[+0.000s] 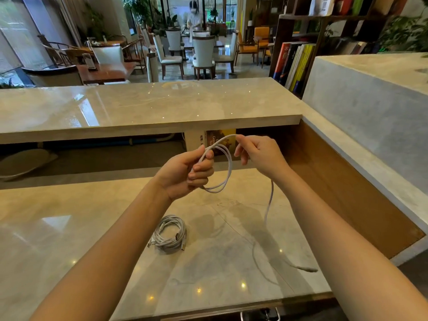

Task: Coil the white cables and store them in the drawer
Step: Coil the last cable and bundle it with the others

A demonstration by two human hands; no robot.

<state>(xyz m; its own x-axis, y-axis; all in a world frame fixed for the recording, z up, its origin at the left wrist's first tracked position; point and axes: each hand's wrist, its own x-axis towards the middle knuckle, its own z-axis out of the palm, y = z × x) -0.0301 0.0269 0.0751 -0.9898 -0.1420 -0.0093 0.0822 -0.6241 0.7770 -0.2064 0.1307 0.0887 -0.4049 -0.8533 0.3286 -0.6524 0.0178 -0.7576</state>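
Note:
My left hand (190,171) is closed around a few loops of a white cable (228,169) held above the marble desk (69,228). My right hand (259,151) pinches the same cable at the top of the loop. The cable's loose tail hangs down from my right hand and trails over the desk to its plug end (308,269). A second white cable bundle (170,235), coiled, lies on the desk below my left hand. A metal drawer handle (260,315) shows under the desk's front edge; the drawer itself is hidden.
A raised marble counter (139,107) runs across behind the desk, with books (213,140) standing beneath it. A wood-lined side wall (347,193) and a grey ledge close the right side. Chairs, tables, a bookshelf and a person stand in the room beyond.

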